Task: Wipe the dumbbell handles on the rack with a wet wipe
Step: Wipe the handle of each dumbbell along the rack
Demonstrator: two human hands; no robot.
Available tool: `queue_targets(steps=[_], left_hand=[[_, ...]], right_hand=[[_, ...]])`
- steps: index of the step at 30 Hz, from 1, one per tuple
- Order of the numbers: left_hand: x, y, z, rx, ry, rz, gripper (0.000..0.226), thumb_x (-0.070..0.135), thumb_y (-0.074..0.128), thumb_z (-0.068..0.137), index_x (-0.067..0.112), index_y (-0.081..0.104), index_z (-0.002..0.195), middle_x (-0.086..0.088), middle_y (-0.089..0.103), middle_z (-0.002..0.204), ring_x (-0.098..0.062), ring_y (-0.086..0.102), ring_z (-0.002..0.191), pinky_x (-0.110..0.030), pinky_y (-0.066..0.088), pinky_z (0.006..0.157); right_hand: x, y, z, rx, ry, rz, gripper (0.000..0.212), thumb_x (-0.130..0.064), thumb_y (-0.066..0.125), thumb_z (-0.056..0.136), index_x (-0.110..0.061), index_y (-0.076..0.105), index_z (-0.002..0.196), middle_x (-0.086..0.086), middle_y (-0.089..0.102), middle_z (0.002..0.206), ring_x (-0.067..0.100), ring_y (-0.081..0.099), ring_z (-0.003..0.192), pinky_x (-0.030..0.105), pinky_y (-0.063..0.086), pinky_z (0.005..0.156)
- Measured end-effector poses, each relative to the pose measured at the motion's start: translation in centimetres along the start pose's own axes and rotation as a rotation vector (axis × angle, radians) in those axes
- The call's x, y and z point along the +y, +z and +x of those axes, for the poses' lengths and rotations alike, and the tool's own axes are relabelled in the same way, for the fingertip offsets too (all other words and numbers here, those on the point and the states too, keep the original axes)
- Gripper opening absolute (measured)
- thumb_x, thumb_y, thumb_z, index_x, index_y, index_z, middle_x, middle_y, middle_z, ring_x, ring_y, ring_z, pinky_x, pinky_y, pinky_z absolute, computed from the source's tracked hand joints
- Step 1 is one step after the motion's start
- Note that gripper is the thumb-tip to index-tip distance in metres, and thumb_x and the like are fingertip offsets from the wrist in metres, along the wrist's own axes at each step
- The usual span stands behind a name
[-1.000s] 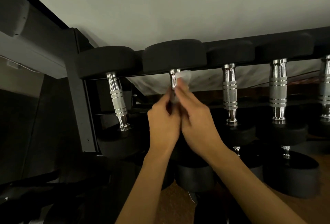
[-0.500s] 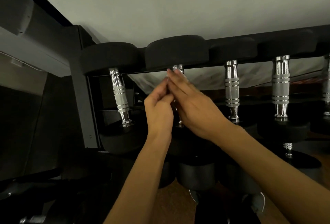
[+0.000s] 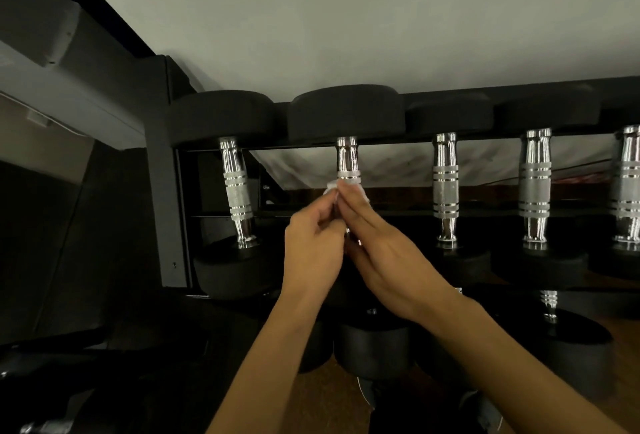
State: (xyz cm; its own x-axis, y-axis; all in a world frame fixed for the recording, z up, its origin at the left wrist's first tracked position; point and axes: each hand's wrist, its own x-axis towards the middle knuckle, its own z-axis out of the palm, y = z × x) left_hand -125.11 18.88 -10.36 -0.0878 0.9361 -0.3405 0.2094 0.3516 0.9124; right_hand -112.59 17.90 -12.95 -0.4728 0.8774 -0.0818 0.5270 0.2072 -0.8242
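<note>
Wet wipe: a small white wet wipe point(image 3: 331, 188) was bunched against the second handle point(image 3: 347, 160) from the left, at 12 o'clock of both hands, with only its edges showing.
Left hand: the left hand point(image 3: 313, 243) had curled fingers that pinched the wipe from the 9 o'clock side.
Right hand: the right hand point(image 3: 384, 260) laid nearly straight fingers point(image 3: 349, 201) over the wipe and pressed it to the bar from 3 o'clock.
Feel of the wipe: it was probably limp, light and damp, and likely to bunch or slip off smooth chrome.
Feel of the handle: it looked rigid, with polished ends and a knurled middle that should drag on the cloth. The heavy dumbbell seemed unlikely to shift on the rack point(image 3: 162, 191).
Best hold: it would be best wrapped round the bar and pinched from both sides.
Other handles: the third handle point(image 3: 445, 191) stood at 3 o'clock of the hands and the leftmost handle point(image 3: 237, 194) at 9 o'clock.
</note>
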Motion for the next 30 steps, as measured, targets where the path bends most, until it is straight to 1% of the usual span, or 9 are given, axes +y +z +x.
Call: queue_targets(steps=[3,6,9,13,15,19,23,26,30], left_hand=[[1.0,0.9,0.8,0.056,0.053,-0.149,0.051,-0.009,0.044,0.092,0.014,0.053,0.136,0.003,0.061,0.133,-0.002,0.054,0.123,-0.02,0.042,0.105],[1.5,1.5,1.6,0.046,0.1,-0.172,0.054,-0.009,0.04,0.093,0.013,0.046,0.141,0.002,0.051,0.144,-0.001,0.047,0.13,-0.023,0.036,0.111],[0.7,1.6,0.6,0.007,0.183,0.007,0.056,-0.007,0.041,0.094,0.018,0.041,0.145,0.005,0.042,0.15,0.006,0.041,0.132,-0.019,0.033,0.112],[-0.9,0.5,-1.3,-0.053,0.269,0.249,0.057,-0.004,0.049,0.094,0.018,0.04,0.145,0.003,0.043,0.15,0.002,0.04,0.134,-0.023,0.035,0.112],[-1.2,0.0,-2.3,-0.076,0.276,0.353,0.058,-0.002,0.052,0.092,0.019,0.04,0.145,0.004,0.049,0.144,0.01,0.049,0.122,-0.014,0.04,0.104],[-1.3,-0.9,-3.1,-0.077,0.236,0.446,0.046,0.004,0.058,0.092,0.022,0.055,0.134,0.005,0.072,0.102,0.003,0.066,0.087,-0.007,0.05,0.076],[-0.7,-1.6,-1.7,0.061,0.19,0.258,0.027,0.002,0.071,0.082,0.023,0.073,0.099,0.011,0.074,0.089,0.005,0.068,0.083,-0.008,0.051,0.076],[0.5,-1.2,0.2,0.172,0.18,0.066,0.025,-0.004,0.073,0.077,0.018,0.073,0.089,0.004,0.075,0.086,-0.008,0.071,0.082,-0.02,0.054,0.078],[1.5,0.2,3.0,0.349,0.239,-0.058,0.023,-0.002,0.072,0.079,0.021,0.073,0.084,0.001,0.074,0.084,-0.012,0.071,0.081,-0.025,0.056,0.078]], right_hand=[[-0.2,-0.4,2.0,0.067,-0.014,0.019,0.065,-0.01,0.042,0.101,-0.016,0.006,0.155,-0.006,-0.005,0.164,0.002,0.0,0.149,0.008,0.009,0.114],[-0.2,-0.7,2.9,0.138,0.014,0.042,0.066,-0.011,0.043,0.101,-0.017,0.005,0.155,-0.003,-0.003,0.164,0.003,0.0,0.148,0.004,0.008,0.111],[-0.1,-0.3,1.9,0.144,0.021,0.029,0.065,-0.011,0.042,0.101,-0.02,0.008,0.155,-0.005,0.0,0.164,-0.003,0.005,0.146,-0.001,0.011,0.107],[-0.3,0.4,-0.7,0.133,0.05,0.05,0.063,-0.006,0.044,0.099,-0.022,0.018,0.154,-0.01,0.011,0.162,-0.014,0.021,0.132,-0.004,0.021,0.1],[-0.5,0.7,-1.8,0.128,0.058,0.067,0.057,-0.009,0.044,0.1,-0.021,0.025,0.152,-0.009,0.018,0.161,-0.007,0.026,0.138,0.001,0.022,0.106],[-0.5,0.6,-2.9,0.096,0.074,0.074,0.046,-0.014,0.048,0.1,-0.021,0.042,0.145,-0.008,0.033,0.155,-0.002,0.034,0.138,0.008,0.025,0.11],[-0.2,-0.6,-2.2,0.215,0.056,0.162,0.038,-0.001,0.064,0.089,-0.016,0.066,0.124,-0.007,0.058,0.133,-0.019,0.046,0.119,0.005,0.034,0.102],[0.0,-1.7,0.0,0.432,0.072,0.224,0.025,0.003,0.073,0.08,-0.01,0.076,0.101,-0.002,0.069,0.108,-0.001,0.064,0.1,0.014,0.05,0.087],[0.3,-2.9,3.9,0.644,0.148,0.317,0.013,-0.001,0.076,0.077,-0.009,0.076,0.087,0.0,0.068,0.089,0.005,0.065,0.08,0.012,0.05,0.074]])
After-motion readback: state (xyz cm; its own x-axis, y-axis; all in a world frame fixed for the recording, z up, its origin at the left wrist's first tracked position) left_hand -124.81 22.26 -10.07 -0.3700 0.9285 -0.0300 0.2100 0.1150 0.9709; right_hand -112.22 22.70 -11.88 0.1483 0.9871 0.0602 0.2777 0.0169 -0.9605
